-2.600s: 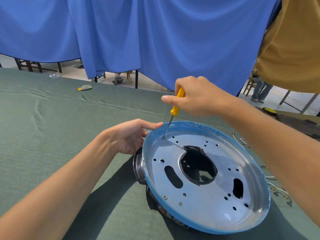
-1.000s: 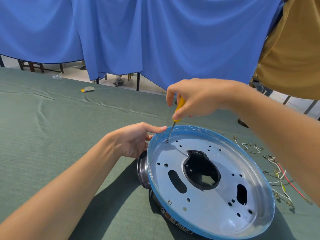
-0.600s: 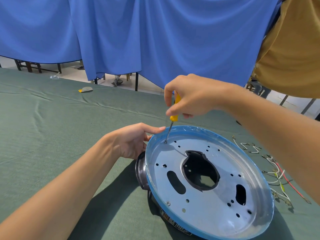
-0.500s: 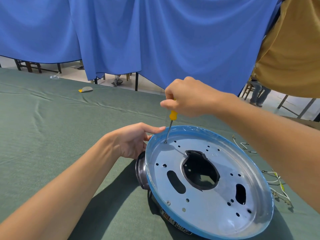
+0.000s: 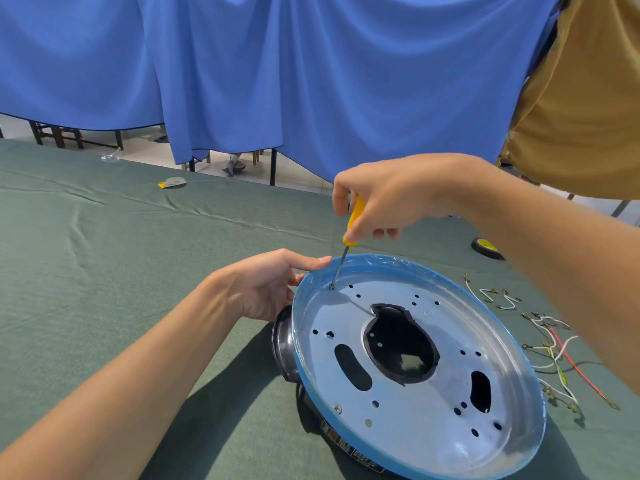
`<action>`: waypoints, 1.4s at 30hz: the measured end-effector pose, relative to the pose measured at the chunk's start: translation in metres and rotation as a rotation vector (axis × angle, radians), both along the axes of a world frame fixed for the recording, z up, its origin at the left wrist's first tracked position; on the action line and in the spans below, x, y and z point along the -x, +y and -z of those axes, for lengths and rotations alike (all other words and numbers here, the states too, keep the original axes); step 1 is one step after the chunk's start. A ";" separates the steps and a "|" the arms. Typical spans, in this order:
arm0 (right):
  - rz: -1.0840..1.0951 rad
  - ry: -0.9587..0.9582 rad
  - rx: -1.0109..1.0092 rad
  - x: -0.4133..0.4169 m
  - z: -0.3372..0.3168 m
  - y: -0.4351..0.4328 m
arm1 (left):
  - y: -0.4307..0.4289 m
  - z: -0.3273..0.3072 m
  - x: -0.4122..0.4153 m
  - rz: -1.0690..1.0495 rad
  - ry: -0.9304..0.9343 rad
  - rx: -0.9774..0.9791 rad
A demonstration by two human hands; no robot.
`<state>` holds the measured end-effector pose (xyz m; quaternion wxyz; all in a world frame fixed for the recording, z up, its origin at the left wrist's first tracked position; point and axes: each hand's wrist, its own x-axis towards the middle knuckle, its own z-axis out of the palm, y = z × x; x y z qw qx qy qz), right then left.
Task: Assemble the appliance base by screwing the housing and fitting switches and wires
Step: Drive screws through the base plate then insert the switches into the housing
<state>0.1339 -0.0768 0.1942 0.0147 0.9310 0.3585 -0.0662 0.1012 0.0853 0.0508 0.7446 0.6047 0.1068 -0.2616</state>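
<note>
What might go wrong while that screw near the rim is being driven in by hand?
The right hand holds the screwdriver, its tip close to the left hand, whose finger lies on the rim; a slip might jab it. The housing looks tilted, held only by the left hand, so pressure may rock it. Loose wires beside it might get snagged.

Reaches in from the lower left with the bare left forearm, wrist nearly straight. Cups the edge of the housing [image 5: 408,420] with the left hand [image 5: 266,289], forefinger stretched along the rim, other fingers curled below. Comes across from the right with the right arm (wrist bent downward), right hand [image 5: 388,199] pinching the screwdriver [image 5: 353,220] handle between thumb and curled fingers.
</note>
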 end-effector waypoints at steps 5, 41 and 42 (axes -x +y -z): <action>-0.007 -0.164 -0.122 -0.004 0.018 0.003 | 0.000 0.001 0.000 -0.002 -0.009 0.005; 0.071 -0.141 0.099 -0.009 0.011 0.010 | 0.000 0.002 -0.002 -0.014 0.001 0.007; 0.086 -0.101 0.118 -0.009 0.009 0.010 | 0.000 0.002 -0.002 -0.012 0.001 0.010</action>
